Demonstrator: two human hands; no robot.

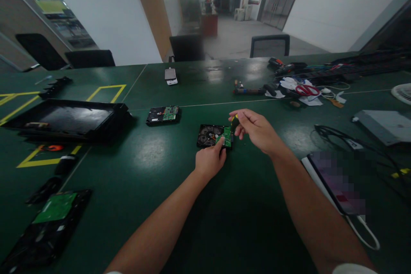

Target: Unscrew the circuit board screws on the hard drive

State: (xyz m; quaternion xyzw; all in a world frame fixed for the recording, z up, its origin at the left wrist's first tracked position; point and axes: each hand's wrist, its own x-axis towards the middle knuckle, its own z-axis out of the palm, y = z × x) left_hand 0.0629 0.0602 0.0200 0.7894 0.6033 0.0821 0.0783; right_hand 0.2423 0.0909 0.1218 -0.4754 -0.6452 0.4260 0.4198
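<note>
A black hard drive (210, 135) with a green circuit board (225, 136) lies on the dark green table (244, 205) in front of me. My left hand (210, 160) rests at its near edge, fingers curled, fingertips touching the green board. My right hand (255, 128) hovers just right of the drive, closed around a small screwdriver (235, 122) with a yellow and black handle that points down at the board.
A second hard drive (163, 115) lies to the left, and a black tray (69, 120) further left. A board in a black bag (53, 218) sits at the near left. Red scissors (306, 90), tools and cables crowd the far right. A phone (340, 182) lies at my right.
</note>
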